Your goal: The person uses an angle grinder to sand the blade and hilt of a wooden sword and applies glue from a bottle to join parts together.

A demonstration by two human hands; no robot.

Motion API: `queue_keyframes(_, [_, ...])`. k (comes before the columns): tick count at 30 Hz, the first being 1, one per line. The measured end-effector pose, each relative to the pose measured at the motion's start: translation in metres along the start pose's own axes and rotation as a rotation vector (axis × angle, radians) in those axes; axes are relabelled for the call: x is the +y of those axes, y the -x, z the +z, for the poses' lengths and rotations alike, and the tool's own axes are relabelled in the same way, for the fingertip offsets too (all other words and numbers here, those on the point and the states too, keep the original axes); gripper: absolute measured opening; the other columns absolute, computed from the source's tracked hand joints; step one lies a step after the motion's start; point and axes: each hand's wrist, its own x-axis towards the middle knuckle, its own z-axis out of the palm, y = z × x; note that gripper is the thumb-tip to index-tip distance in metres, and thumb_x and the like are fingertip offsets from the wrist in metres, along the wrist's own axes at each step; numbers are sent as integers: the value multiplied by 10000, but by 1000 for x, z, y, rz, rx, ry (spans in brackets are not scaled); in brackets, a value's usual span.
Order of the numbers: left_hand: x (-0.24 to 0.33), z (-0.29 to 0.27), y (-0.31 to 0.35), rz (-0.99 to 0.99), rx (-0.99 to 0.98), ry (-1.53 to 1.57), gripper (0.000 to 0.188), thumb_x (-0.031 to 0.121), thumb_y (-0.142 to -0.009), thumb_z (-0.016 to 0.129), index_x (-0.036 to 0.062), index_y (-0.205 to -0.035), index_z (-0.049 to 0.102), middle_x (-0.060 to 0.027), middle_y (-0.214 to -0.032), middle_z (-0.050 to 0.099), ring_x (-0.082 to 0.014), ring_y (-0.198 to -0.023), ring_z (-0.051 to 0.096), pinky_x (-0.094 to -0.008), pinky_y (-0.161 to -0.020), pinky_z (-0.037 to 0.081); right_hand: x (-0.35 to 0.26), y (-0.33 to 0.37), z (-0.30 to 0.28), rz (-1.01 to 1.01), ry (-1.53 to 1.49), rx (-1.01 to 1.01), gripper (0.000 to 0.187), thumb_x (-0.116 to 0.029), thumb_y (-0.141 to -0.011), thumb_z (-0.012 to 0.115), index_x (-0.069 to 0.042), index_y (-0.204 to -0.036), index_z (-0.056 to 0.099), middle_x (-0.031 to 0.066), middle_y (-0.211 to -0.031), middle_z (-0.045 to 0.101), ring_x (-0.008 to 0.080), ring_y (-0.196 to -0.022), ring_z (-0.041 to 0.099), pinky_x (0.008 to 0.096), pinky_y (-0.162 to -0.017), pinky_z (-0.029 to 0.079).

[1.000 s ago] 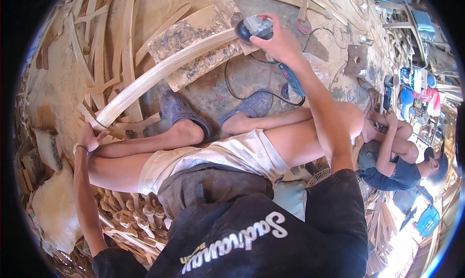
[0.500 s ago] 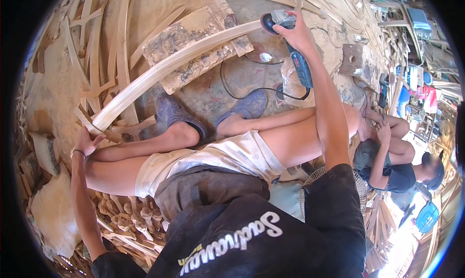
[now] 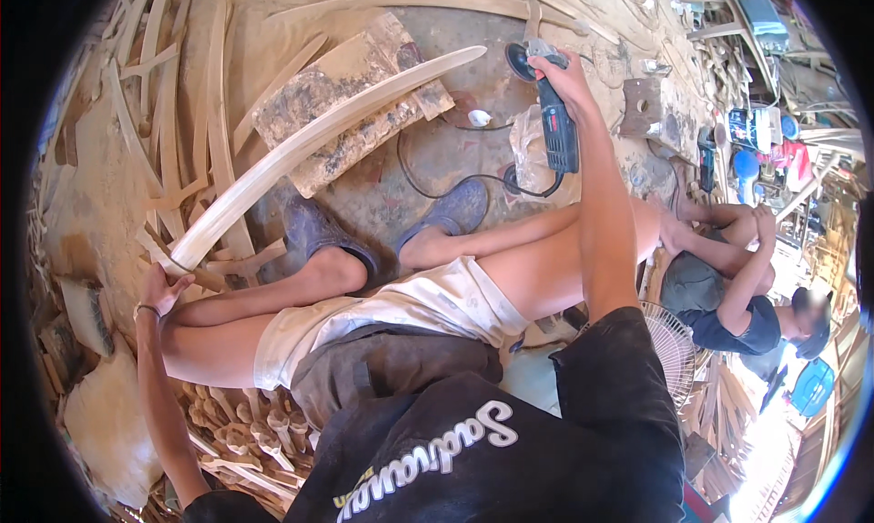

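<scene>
My left hand is closed round the near left end of a long, pale, curved wooden strip. The strip crosses a stained, worn wooden block, and its far tip points up to the right. In my right hand is a blue angle grinder, gripped near its head with the body hanging down toward me. Its dark round disc is apart from the strip's tip, a short way to the right. A black cord loops from the grinder's lower end over the floor.
My feet in purple clogs rest below the block. Curved wooden strips lie at the left and far side. A holed wooden block stands at right. Another person sits there, near a fan. Turned wooden pieces lie behind my left leg.
The grinder's disc was at the strip's far tip and is now apart from it, to the right. My left hand keeps its hold on the strip. The other person's arms have moved.
</scene>
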Motion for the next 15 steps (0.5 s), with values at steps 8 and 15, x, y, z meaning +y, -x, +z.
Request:
queue_keyframes(8, [3,-1,3,130,92,-11,591,422,-869,892,-47,-1183,717,-101,-901,753,-181,-820,679,-381,-763,545,-21,22,29,-36,-13,-22,977,-254,-826,892,87,-1545,325,85,-906,726,160,-785,682,322,-683,568])
queue_keyframes(15, [17,5,22,163,154,93,582,486,-892,863,-54,-1077,757,-126,-873,768,-193,-775,691,-396,-726,542,-22,22,45,67,-27,-44,987,-259,-824,899,88,-1548,325,95,-904,717,168,-746,684,332,-614,565])
